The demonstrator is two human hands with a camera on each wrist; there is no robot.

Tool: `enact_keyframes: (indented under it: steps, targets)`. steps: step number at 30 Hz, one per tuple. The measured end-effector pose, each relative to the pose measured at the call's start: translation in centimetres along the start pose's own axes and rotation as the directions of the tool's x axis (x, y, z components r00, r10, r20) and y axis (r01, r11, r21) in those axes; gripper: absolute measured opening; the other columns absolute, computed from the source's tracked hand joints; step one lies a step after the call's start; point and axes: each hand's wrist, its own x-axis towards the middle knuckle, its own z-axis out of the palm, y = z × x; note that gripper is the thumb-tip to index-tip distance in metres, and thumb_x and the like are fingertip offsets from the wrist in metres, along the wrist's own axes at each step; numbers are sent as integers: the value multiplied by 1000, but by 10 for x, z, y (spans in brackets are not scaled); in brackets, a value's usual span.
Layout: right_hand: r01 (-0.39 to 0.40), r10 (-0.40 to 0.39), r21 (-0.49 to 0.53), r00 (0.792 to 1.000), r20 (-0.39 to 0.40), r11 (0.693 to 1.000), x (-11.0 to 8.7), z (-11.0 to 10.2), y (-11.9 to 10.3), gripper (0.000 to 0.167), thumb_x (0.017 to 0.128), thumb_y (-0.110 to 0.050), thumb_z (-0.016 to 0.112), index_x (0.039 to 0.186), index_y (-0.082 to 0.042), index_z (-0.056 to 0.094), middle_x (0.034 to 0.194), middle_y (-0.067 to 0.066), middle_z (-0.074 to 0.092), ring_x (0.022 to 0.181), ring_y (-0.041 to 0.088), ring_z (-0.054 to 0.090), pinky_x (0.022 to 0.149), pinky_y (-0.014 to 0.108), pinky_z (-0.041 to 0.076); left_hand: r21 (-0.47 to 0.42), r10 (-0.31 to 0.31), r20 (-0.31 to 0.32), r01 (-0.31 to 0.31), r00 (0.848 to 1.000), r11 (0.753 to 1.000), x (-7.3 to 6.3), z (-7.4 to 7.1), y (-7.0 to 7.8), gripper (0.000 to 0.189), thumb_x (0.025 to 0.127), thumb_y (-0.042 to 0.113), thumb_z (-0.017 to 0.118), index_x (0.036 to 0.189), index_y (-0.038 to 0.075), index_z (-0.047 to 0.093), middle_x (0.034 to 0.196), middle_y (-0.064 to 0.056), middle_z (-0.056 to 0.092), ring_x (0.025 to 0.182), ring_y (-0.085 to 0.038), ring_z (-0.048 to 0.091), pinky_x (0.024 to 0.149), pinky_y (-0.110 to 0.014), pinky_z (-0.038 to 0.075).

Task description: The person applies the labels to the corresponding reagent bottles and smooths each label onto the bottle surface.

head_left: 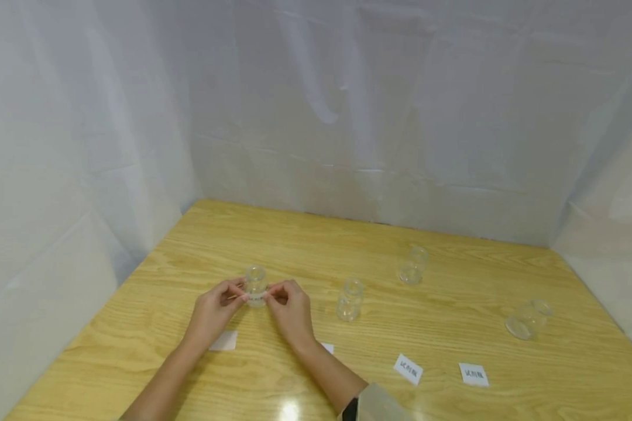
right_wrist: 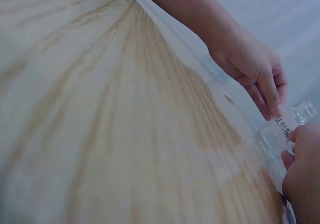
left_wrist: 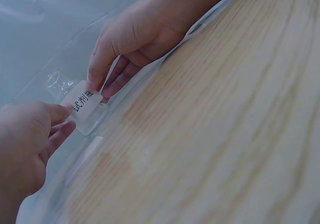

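On the left half of the table stands a small clear glass bottle [head_left: 255, 276], with a white label [head_left: 256, 298] bearing black handwritten characters across its front. My left hand [head_left: 212, 313] pinches the label's left end between thumb and fingers. At the other end, the right hand [head_left: 293, 311] does the same. Seen from the left wrist, the label [left_wrist: 82, 102] lies against the glass, a thumb at each end. The right wrist view also shows the label [right_wrist: 280, 128] between both hands' fingertips. How firmly it sticks to the glass cannot be told.
Further glass bottles stand right of the hands: one near [head_left: 350, 301], one farther back [head_left: 412, 266], and one leaning or lying at right [head_left: 526, 320]. Labels lie in front, including a tilted one [head_left: 408, 369] and another [head_left: 473, 374]. White paper [head_left: 223, 340] lies by the left wrist. White sheeting [head_left: 374, 117] surrounds the table.
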Motion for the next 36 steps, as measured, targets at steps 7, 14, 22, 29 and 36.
enact_keyframes:
  steps: [7,14,22,29,36]
  targets:
    - [-27,28,10,1000,-10,1000,-1,0,-2,10,79,-2,71,79,-1,60,88,7,65,75,13,62,65,20,51,-36,-53,21,53,998,998,-1,-1,1,8,82,-3,65,84,-1,59,115,-22,58,102,-35,57,79,-30,49]
    - [-94,95,74,995,-9,993,-1,1,-2,19,78,-2,72,85,-1,55,84,6,65,75,15,63,66,21,51,-136,-119,24,121,993,983,-1,-2,0,20,81,-4,66,89,-5,48,114,-26,56,105,-35,56,81,-24,47]
    - [-117,114,95,993,43,989,-1,-1,-4,19,80,-3,69,92,0,55,89,6,62,83,19,63,73,24,51,-153,-110,41,115,993,981,0,-3,-1,33,80,-4,67,107,-8,49,112,-23,57,106,-35,55,84,-25,46]
    - [-183,173,99,980,99,978,-1,-3,-6,21,81,-1,66,99,-3,55,100,8,58,89,25,62,73,26,51,-153,-106,88,119,990,981,0,-4,1,47,79,-2,69,119,-7,45,121,-25,51,108,-38,52,82,-28,48]
    - [-136,122,99,983,139,986,-1,-5,-5,38,83,-13,69,116,-3,53,114,10,56,100,25,58,81,28,49,-169,-45,137,68,990,983,0,-1,1,63,78,1,71,134,2,42,132,-24,43,112,-41,48,83,-34,48]
